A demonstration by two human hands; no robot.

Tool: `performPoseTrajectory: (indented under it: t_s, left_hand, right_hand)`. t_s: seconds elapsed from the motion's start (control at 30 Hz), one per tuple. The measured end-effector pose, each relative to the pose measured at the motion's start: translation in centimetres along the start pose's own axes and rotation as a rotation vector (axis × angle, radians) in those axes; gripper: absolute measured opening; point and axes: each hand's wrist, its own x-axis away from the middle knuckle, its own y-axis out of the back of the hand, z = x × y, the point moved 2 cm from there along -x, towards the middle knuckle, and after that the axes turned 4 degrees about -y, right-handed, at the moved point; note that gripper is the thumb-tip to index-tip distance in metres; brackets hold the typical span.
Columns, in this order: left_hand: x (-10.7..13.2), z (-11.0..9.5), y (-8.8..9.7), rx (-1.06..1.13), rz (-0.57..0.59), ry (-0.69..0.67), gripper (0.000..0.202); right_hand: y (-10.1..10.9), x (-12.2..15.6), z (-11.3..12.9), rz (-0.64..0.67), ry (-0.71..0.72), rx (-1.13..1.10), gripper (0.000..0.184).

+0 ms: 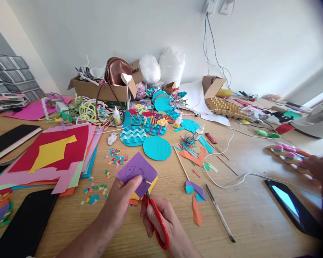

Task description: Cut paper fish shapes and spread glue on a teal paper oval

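Note:
My left hand (121, 200) pinches a purple paper square (137, 171) with a fish outline drawn on it, thumb on top, over the wooden table (247, 215). Yellow and orange sheets lie stacked under the purple one. My right hand (165, 222) is closed round red-handled scissors (158, 220), whose blades bite into the purple paper's lower edge. Small coloured paper scraps (95, 191) lie just left of my left hand.
A stack of coloured paper sheets (51, 157) lies at left, teal card discs (156, 147) ahead, and a pen (220, 212) and paper offcuts (196, 200) to the right. A dark tablet (27, 222) sits front left, a phone (292, 206) right. Another person's hand (321, 170) is at the far right. Boxes stand at the back.

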Motion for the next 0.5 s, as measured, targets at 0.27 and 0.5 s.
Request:
performPoseTrajectory:
  t_s: [0.27, 0.5]
  left_hand:
    - [0.07, 0.45, 0.13, 0.041, 0.023, 0.008, 0.011]
    - [0.01, 0.57, 0.1, 0.049, 0.048, 0.012, 0.012]
  right_hand:
    - [0.11, 0.01, -0.3, 0.012, 0.022, -0.015, 0.05]
    - [0.13, 0.01, -0.39, 0.001, 0.032, -0.036, 0.051]
